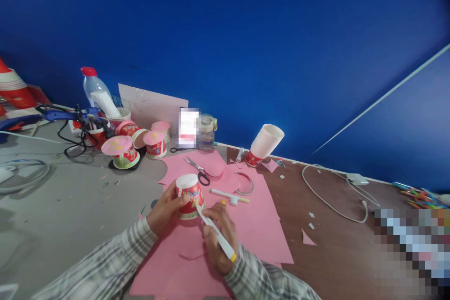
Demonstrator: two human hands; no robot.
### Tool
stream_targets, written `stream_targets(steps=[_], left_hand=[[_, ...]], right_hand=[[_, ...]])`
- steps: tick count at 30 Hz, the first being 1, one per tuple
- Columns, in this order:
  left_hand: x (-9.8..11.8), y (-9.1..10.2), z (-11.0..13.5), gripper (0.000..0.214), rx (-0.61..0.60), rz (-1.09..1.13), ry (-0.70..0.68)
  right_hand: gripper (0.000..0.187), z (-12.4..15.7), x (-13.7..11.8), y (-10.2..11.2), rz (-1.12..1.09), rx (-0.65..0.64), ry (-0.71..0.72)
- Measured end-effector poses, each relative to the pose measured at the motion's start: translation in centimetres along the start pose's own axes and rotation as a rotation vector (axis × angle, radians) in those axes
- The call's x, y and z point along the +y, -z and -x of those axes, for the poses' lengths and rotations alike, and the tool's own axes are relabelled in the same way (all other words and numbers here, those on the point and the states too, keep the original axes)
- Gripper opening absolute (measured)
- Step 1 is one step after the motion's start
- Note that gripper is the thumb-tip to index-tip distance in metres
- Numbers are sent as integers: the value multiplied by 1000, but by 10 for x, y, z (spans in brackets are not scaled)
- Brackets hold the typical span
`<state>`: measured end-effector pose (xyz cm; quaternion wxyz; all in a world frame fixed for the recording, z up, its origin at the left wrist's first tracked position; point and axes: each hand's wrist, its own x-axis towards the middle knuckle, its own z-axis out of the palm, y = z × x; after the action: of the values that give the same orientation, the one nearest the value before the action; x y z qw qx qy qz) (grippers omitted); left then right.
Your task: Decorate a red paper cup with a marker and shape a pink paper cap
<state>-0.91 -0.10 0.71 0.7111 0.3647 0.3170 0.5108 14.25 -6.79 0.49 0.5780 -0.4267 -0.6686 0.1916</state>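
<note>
Upside down over the pink paper (253, 229) is a red patterned paper cup (190, 194), its white base facing up. My left hand (168, 208) grips the cup from its left side, thumb across the front. In my right hand (221, 236) is a white marker pen (220, 238) with a yellow end; its other end points at the cup's lower right side and seems to touch it. Just beyond the cup lie scissors (197, 168) with black handles. To the right are another pale pen (228, 195) and a roll of tape (245, 183).
Cups with pink paper discs (120, 152) stand at the left, near a clear bottle (94, 85) and a glass jar (207, 133). A leaning stack of paper cups (265, 144) is by the blue wall. A white cable (332, 215) and paper scraps (308, 238) lie on the right.
</note>
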Motion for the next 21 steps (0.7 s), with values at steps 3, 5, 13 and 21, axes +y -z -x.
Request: stream_targets(steps=[3,5,13,21], left_hand=[[0,1,0,36,-7,-6,-3],[0,1,0,36,-10,-4,-2],[5,-9,2,35,14,77,-2],[3,-8,1,31,34,118,19]], right_hand=[[19,0,1,1,1,-8,-7],[19,1,2,1,-2,-9,-5],[18,0,-3,3,-40,0,-7],[18,0,-3,4,-41,-2,-19]])
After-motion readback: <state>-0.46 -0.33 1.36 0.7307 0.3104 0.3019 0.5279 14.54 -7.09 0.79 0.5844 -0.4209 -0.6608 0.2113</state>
